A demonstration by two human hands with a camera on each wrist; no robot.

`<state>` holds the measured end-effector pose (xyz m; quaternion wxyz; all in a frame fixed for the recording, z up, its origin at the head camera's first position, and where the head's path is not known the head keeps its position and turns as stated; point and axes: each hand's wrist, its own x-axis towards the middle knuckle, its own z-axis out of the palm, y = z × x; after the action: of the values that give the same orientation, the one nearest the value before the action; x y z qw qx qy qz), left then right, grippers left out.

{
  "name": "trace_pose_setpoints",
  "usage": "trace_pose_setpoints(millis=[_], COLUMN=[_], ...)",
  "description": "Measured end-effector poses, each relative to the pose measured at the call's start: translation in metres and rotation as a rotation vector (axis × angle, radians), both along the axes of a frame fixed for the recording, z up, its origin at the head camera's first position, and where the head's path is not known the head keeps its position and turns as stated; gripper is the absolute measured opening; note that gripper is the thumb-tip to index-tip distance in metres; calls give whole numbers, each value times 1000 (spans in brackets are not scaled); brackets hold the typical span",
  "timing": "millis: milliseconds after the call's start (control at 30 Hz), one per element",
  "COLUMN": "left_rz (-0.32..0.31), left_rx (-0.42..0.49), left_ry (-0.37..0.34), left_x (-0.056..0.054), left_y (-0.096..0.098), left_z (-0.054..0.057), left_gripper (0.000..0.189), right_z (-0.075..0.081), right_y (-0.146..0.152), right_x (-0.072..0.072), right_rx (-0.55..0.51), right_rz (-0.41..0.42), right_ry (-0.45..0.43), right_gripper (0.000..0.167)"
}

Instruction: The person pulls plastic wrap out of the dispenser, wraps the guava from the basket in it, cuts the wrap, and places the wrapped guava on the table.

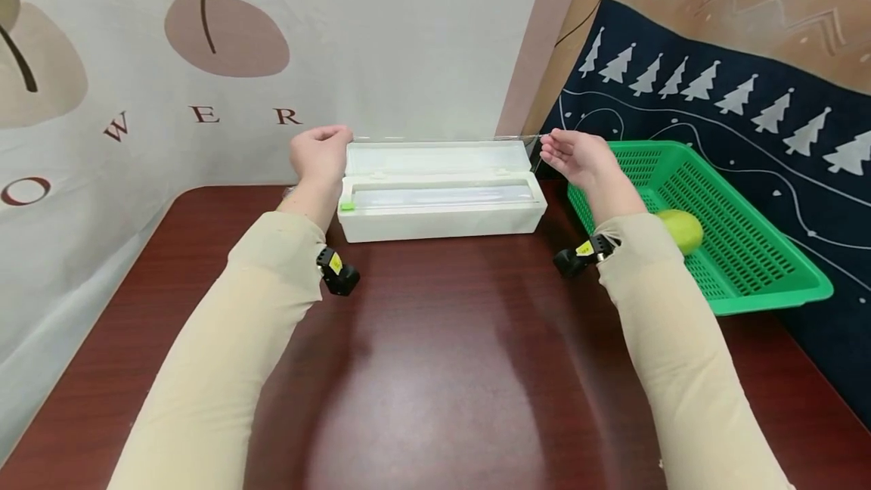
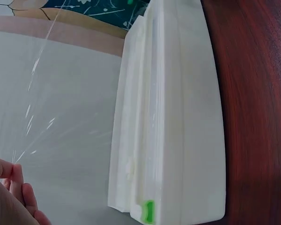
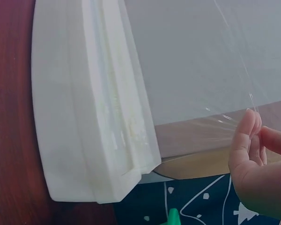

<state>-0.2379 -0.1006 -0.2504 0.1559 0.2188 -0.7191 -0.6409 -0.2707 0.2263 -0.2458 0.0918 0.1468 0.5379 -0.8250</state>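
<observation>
A white cling film dispenser (image 1: 442,218) stands on the table with its lid (image 1: 435,159) raised at the back. The left hand (image 1: 321,156) pinches one corner of a sheet of clear cling film (image 2: 30,112) between thumb and fingertips. At the other end, the right hand (image 1: 577,161) pinches the opposite corner. Between them the film's edge runs taut above the lid, with creases fanning from each grip in both wrist views. A clear film roll (image 1: 445,196) shows in the dispenser's opening, and a green slider (image 2: 148,212) sits at its left end.
On the right is a green plastic basket (image 1: 748,278) holding a yellow-green fruit (image 1: 683,231), partly hidden by the right sleeve. The dark red-brown table (image 1: 422,369) extends toward the person. Behind it hang a pale printed cloth (image 1: 408,44) and a navy cloth with white trees (image 1: 721,119).
</observation>
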Motion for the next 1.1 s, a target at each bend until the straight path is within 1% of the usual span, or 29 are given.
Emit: trace_pose_setpoints(millis=[200, 333, 533, 667, 767, 867, 1000, 1100], left_rz=[-7, -8, -11, -13, -17, -20, -27, -44], left_rx=[-31, 0, 58, 75, 108, 161, 229, 276], left_ry=[40, 60, 104, 109, 114, 128, 149, 160], left_x=[3, 5, 8, 10, 12, 14, 18, 22], left_y=[-1, -1, -1, -3, -3, -2, -1, -1], left_z=[5, 9, 18, 25, 29, 34, 40, 45], left_gripper=[24, 22, 12, 14, 14, 9, 14, 14], right_z=[8, 13, 20, 26, 29, 33, 38, 43], right_y=[3, 4, 5, 5, 7, 9, 10, 11], right_x=[5, 8, 12, 14, 15, 17, 21, 24], right_rx=[-26, -32, -37, -60, -86, -102, -117, -150], right_rz=[-7, -11, -15, -10, -8, -9, -6, -5], right_ry=[13, 21, 48, 49, 44, 41, 49, 59], right_gripper=[14, 13, 11, 11, 10, 8, 7, 6])
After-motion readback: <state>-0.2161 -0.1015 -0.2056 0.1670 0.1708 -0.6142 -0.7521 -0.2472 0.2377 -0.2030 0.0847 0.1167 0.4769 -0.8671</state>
